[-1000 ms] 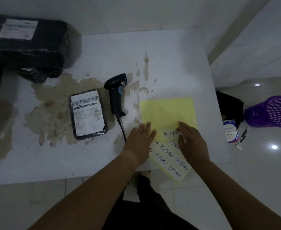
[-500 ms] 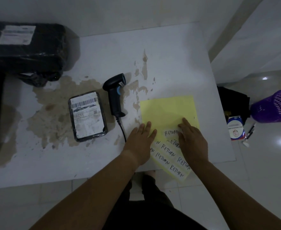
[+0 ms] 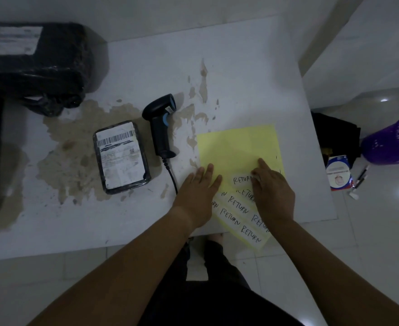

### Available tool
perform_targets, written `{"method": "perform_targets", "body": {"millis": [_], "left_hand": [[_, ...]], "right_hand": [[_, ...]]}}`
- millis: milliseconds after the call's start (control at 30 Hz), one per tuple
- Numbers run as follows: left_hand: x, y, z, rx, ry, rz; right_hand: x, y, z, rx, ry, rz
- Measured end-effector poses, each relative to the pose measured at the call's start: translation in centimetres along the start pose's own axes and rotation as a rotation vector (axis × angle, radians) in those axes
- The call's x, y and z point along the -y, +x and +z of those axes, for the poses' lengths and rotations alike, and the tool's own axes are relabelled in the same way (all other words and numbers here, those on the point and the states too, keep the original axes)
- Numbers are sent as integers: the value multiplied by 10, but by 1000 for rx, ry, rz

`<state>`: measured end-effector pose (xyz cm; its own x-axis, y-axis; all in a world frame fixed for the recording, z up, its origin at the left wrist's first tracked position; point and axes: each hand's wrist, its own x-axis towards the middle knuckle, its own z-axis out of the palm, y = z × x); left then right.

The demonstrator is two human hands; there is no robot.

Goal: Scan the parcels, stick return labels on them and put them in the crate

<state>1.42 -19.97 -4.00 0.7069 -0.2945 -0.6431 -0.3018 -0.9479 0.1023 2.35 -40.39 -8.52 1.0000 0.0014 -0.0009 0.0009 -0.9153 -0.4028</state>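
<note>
Stained white table. Large parcel far left; yellow sheet near right; small parcel just left of scanner. Left hand, fingers flat, pins the sheet; right hand picks at the top label, grip not discernible. Best peeled slowly from one corner, sheet held down. Labels read "RETURN".

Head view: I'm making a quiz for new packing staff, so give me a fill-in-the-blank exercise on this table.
1. The barcode scanner lies between the small parcel and the ____ label sheet.
2. Each label on that sheet reads ____.
3. The large black parcel sits at the table's far ____ corner.
4. The mesh bin on the floor is ____.

Missing words: yellow; RETURN; left; purple.
</note>
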Motion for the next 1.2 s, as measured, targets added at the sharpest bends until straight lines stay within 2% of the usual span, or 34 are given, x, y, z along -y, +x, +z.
{"method": "perform_targets", "body": {"millis": [233,600,767,900,1200], "left_hand": [[0,0,-1,4,-3,1],[-1,-1,-2,10,-5,-6],[-2,-1,-1,7,3,-8],[-1,0,3,-7,5,-3],[1,2,10,-44,15,0]], "right_hand": [[1,2,-4,12,19,22],[3,4,-3,-120,-16,-55],[-1,8,-3,-58,-4,6],[0,9,-2,-66,5,-42],[0,13,12,-31,-321,-117]]}}
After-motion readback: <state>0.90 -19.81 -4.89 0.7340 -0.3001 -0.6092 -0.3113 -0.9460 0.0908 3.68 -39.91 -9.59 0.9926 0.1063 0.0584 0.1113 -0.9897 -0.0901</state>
